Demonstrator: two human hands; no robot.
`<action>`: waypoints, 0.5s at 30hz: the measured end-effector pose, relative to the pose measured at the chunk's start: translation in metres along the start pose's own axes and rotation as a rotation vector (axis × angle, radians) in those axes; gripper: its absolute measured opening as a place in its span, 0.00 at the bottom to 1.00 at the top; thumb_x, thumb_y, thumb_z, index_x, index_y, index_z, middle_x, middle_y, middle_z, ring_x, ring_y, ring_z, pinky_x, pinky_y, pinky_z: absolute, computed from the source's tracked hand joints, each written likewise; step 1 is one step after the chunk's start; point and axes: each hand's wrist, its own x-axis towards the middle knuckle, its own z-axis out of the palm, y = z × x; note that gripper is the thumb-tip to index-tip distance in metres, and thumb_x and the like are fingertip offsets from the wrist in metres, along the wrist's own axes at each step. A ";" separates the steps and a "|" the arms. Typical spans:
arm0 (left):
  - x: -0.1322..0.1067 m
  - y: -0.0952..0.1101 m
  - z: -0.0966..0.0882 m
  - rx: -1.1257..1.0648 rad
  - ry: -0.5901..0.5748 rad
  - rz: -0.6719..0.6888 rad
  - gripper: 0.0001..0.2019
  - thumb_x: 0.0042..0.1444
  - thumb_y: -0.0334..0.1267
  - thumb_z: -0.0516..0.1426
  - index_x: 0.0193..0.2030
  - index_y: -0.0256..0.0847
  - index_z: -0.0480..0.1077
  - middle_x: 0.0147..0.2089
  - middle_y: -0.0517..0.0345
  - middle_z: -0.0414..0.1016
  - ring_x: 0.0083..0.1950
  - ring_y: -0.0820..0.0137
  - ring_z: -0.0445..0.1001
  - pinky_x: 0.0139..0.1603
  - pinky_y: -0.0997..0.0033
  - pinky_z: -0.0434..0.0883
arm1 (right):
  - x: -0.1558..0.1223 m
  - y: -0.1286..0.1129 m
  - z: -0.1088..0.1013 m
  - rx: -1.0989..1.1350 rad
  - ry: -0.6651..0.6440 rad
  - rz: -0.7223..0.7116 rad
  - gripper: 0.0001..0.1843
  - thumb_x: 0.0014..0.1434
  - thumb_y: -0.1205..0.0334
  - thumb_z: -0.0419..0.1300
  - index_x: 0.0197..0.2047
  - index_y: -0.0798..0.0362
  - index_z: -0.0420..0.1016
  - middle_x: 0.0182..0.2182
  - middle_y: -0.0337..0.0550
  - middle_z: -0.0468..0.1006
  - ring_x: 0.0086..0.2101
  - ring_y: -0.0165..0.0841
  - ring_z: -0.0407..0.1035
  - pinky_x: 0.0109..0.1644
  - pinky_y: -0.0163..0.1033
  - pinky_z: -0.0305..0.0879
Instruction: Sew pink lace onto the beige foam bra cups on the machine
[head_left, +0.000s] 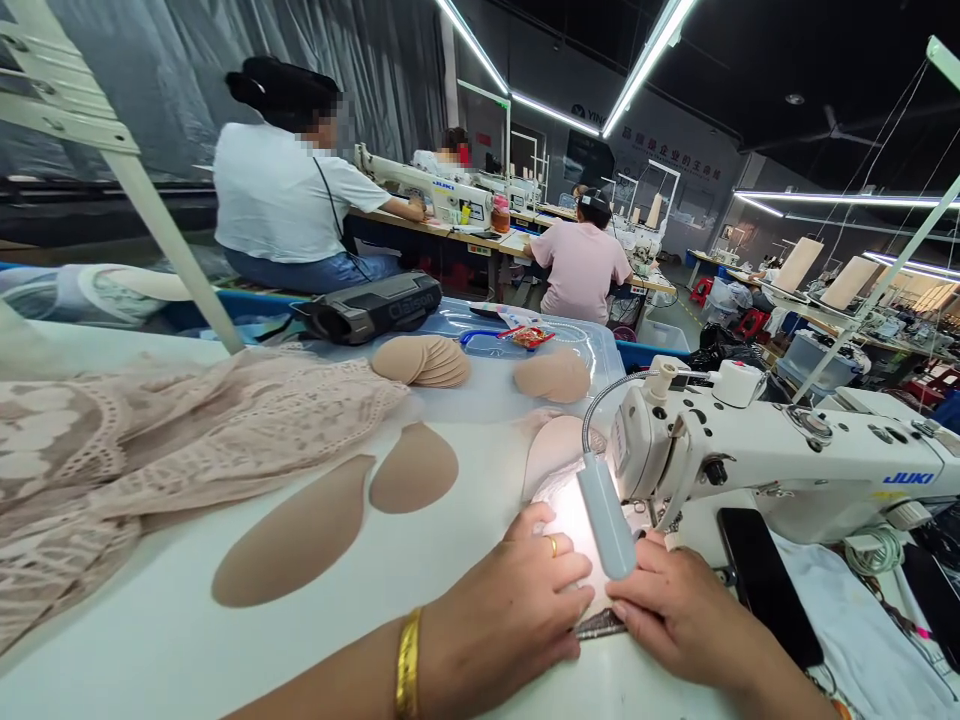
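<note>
Sewing machine point(757, 445), right of frame: keep fingers clear. Pale fabric point(564, 505), lower centre: hold flat, pucker-free. Left hand point(514, 595): half-curled, resting on fabric, ungripped. Right hand point(686, 605): bent, fingertips at fabric edge; pinch cannot be told. Lamp point(606, 525): aim at work.

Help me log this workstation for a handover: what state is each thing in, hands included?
Fabric: brightly lit, partly hidden
Left hand: fingers curved, on the fabric
Right hand: fingers bent, at the fabric's edge
Sewing machine: upright; running or stopped, cannot tell
Lamp: on
Phone: screen dark
Lace: rumpled
Pad stack: fanned out
Ceiling light: on
</note>
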 end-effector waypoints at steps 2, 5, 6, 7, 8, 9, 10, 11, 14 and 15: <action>0.002 -0.001 0.000 0.021 0.013 -0.011 0.14 0.59 0.44 0.69 0.34 0.42 0.70 0.38 0.64 0.79 0.42 0.60 0.77 0.57 0.47 0.58 | 0.002 0.001 0.003 -0.027 0.028 0.013 0.10 0.70 0.66 0.55 0.36 0.49 0.70 0.34 0.40 0.73 0.36 0.35 0.66 0.41 0.39 0.59; 0.006 -0.005 0.002 0.039 0.051 -0.025 0.14 0.58 0.42 0.69 0.32 0.41 0.69 0.36 0.63 0.79 0.41 0.60 0.77 0.56 0.48 0.59 | 0.003 0.005 0.009 -0.050 0.080 0.045 0.10 0.69 0.66 0.55 0.34 0.49 0.69 0.32 0.40 0.72 0.34 0.35 0.64 0.38 0.38 0.56; 0.007 -0.007 0.003 0.042 0.061 -0.026 0.14 0.59 0.42 0.69 0.31 0.41 0.69 0.36 0.63 0.79 0.41 0.61 0.76 0.56 0.48 0.59 | 0.004 0.006 0.011 -0.052 0.092 0.056 0.10 0.70 0.66 0.54 0.34 0.49 0.69 0.32 0.40 0.72 0.33 0.35 0.64 0.37 0.38 0.56; 0.008 -0.009 0.004 0.045 0.069 -0.028 0.13 0.59 0.41 0.68 0.31 0.41 0.69 0.36 0.62 0.79 0.41 0.61 0.76 0.56 0.48 0.58 | 0.004 0.008 0.013 -0.051 0.099 0.067 0.11 0.70 0.66 0.53 0.34 0.50 0.70 0.32 0.40 0.72 0.33 0.35 0.64 0.37 0.38 0.55; 0.009 -0.012 0.004 0.048 0.079 -0.028 0.12 0.60 0.41 0.68 0.32 0.42 0.70 0.36 0.62 0.79 0.40 0.61 0.76 0.56 0.48 0.58 | 0.004 0.010 0.016 -0.049 0.104 0.080 0.11 0.70 0.66 0.53 0.35 0.50 0.70 0.32 0.40 0.72 0.33 0.35 0.64 0.37 0.38 0.55; 0.010 -0.015 0.005 0.046 0.087 -0.027 0.11 0.60 0.41 0.68 0.32 0.42 0.71 0.36 0.62 0.79 0.40 0.61 0.76 0.56 0.48 0.57 | 0.004 0.012 0.018 -0.048 0.107 0.094 0.11 0.70 0.66 0.52 0.36 0.49 0.71 0.32 0.40 0.73 0.33 0.35 0.64 0.37 0.38 0.55; 0.011 -0.018 0.005 0.040 0.093 -0.025 0.10 0.60 0.40 0.67 0.33 0.42 0.72 0.37 0.61 0.79 0.40 0.61 0.76 0.57 0.48 0.57 | 0.004 0.014 0.020 -0.047 0.110 0.108 0.10 0.70 0.66 0.52 0.38 0.49 0.72 0.33 0.40 0.74 0.34 0.35 0.65 0.38 0.38 0.56; 0.013 -0.021 0.006 0.031 0.099 -0.023 0.09 0.61 0.39 0.66 0.33 0.42 0.73 0.37 0.61 0.79 0.40 0.61 0.76 0.57 0.48 0.56 | 0.004 0.015 0.022 -0.045 0.114 0.123 0.10 0.70 0.66 0.52 0.40 0.49 0.73 0.35 0.41 0.75 0.35 0.36 0.66 0.39 0.38 0.56; 0.016 -0.026 0.007 0.003 0.118 -0.028 0.07 0.64 0.35 0.62 0.33 0.43 0.74 0.39 0.61 0.80 0.42 0.62 0.75 0.58 0.48 0.55 | 0.006 0.018 0.026 -0.029 0.145 0.156 0.09 0.70 0.65 0.52 0.43 0.49 0.74 0.38 0.42 0.76 0.37 0.38 0.68 0.41 0.38 0.59; 0.016 -0.027 0.008 0.001 0.123 -0.036 0.07 0.65 0.33 0.60 0.34 0.43 0.74 0.40 0.61 0.81 0.42 0.62 0.75 0.58 0.48 0.55 | 0.007 0.019 0.026 -0.021 0.152 0.163 0.09 0.70 0.65 0.52 0.42 0.49 0.74 0.38 0.43 0.77 0.38 0.38 0.68 0.42 0.39 0.60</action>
